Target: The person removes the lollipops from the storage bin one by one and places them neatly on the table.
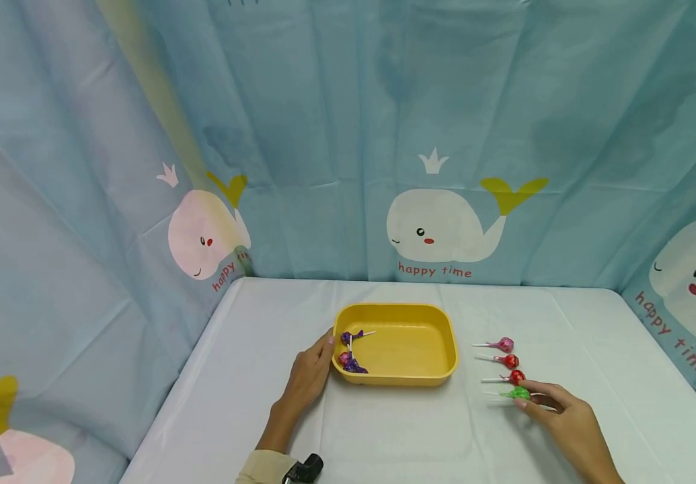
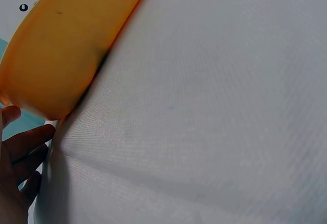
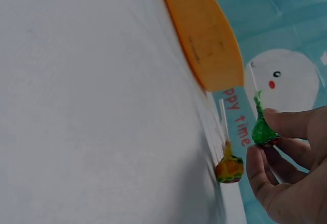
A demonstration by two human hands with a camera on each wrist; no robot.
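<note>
In the head view the white table is bright with soft shadows; both wrist views look dimmer.

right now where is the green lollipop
In the head view, the green lollipop is right of the yellow tray, pinched in the right hand, just below a red lollipop in the picture.
</note>
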